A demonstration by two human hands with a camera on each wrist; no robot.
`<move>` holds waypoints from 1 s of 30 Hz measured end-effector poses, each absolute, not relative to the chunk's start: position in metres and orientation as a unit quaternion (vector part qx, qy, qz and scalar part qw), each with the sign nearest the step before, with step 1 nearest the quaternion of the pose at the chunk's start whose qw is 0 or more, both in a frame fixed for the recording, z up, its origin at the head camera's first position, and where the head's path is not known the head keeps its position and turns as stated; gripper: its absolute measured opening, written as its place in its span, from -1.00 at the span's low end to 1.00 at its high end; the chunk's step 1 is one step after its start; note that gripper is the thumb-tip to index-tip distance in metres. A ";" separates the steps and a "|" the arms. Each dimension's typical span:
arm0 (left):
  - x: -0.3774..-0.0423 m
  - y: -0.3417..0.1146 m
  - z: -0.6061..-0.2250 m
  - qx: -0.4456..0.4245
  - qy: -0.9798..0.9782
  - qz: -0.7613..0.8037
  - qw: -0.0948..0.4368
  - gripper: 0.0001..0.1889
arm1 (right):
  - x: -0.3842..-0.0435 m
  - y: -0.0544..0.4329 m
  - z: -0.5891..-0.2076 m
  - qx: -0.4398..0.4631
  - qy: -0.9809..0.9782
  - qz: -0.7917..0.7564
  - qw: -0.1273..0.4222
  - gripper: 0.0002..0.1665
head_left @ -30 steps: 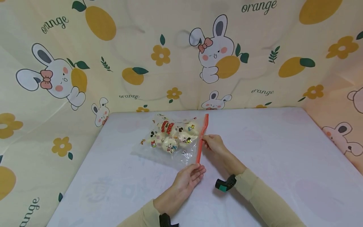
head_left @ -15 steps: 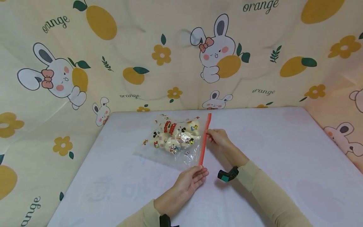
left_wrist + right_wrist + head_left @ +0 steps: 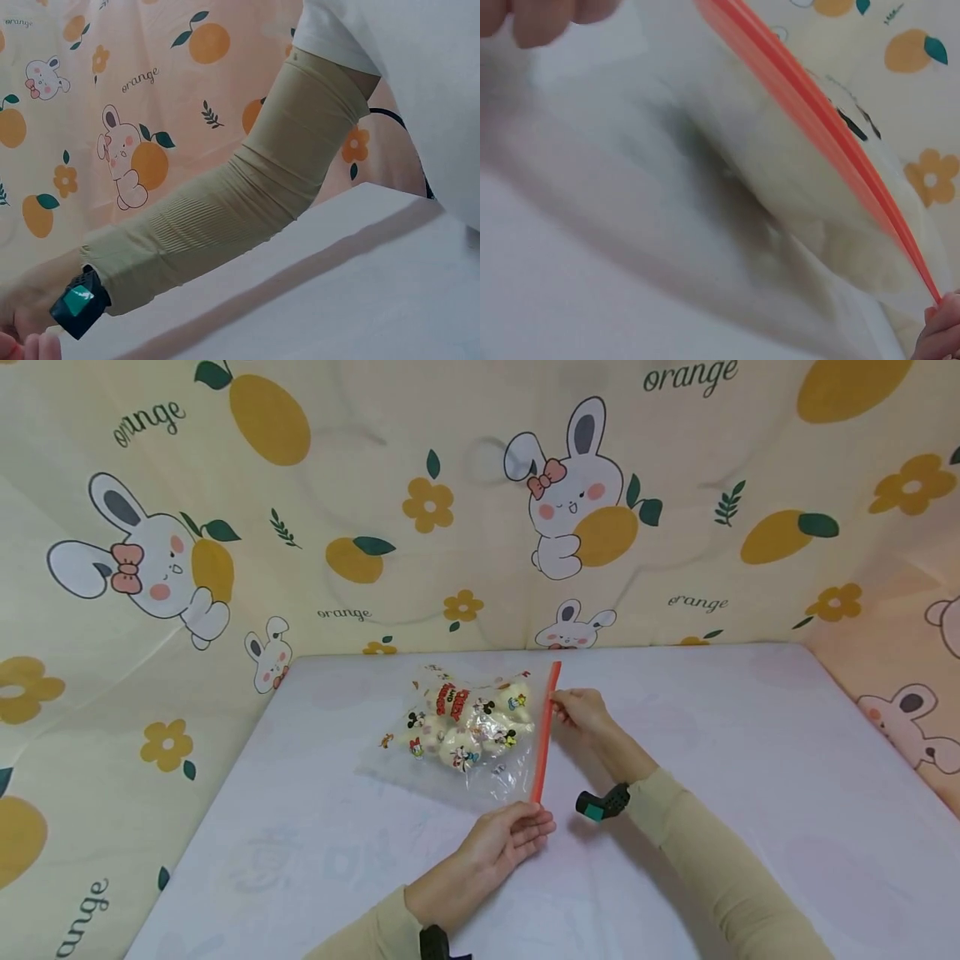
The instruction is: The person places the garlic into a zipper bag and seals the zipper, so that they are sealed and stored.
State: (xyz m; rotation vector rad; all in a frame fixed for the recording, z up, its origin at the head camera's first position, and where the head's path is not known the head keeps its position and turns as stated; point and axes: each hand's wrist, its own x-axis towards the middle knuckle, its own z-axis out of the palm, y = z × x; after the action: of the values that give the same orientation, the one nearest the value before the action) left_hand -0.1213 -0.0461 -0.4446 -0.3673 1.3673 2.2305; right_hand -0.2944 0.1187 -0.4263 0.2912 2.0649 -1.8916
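Note:
A clear zip bag [image 3: 442,781] with cartoon prints and a red zip strip [image 3: 542,760] lies on the table, several round pale things [image 3: 459,747] inside it. At the strip's near end, my left hand [image 3: 491,852] pinches the corner between thumb and forefinger, the other fingers extended. My right hand [image 3: 585,714] pinches the strip nearer its far end. In the right wrist view the red strip [image 3: 802,97] runs between both hands, with the fingertips of the right hand [image 3: 547,15] at upper left and the left hand [image 3: 941,330] at lower right.
The white table [image 3: 735,760] ends at the back against a cream cloth [image 3: 465,443] printed with rabbits and oranges. Each wrist wears a black camera, such as the right one [image 3: 603,803]. The left wrist view shows mostly a sleeved arm [image 3: 225,202].
My right hand has slid along the red strip toward its far end. The left hand keeps its pinch on the near corner, and the bag has shifted slightly right.

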 end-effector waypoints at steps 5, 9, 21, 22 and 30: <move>-0.122 -0.047 -0.446 -0.127 0.503 0.815 0.257 -0.67 | -0.298 0.119 -0.425 0.104 0.729 -0.659 0.156 -0.81; -0.123 -0.047 -0.448 -0.121 0.510 0.812 0.258 -0.68 | -0.302 0.118 -0.427 0.103 0.729 -0.659 0.151 -0.81; -0.119 -0.043 -0.450 -0.116 0.527 0.800 0.263 -0.73 | -0.317 0.130 -0.433 0.137 0.739 -0.645 0.138 -0.75; -0.119 -0.042 -0.449 -0.116 0.528 0.798 0.265 -0.72 | -0.318 0.131 -0.433 0.138 0.740 -0.644 0.137 -0.77; -0.116 -0.041 -0.449 -0.114 0.537 0.788 0.278 -0.68 | -0.326 0.144 -0.430 0.166 0.742 -0.637 0.124 -0.80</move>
State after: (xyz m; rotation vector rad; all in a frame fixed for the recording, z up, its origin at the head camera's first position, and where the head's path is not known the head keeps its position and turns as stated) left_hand -0.1162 -0.0406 -0.4494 -0.3063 1.4401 2.1160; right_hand -0.3258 0.1438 -0.4297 0.4847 2.1637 -1.8586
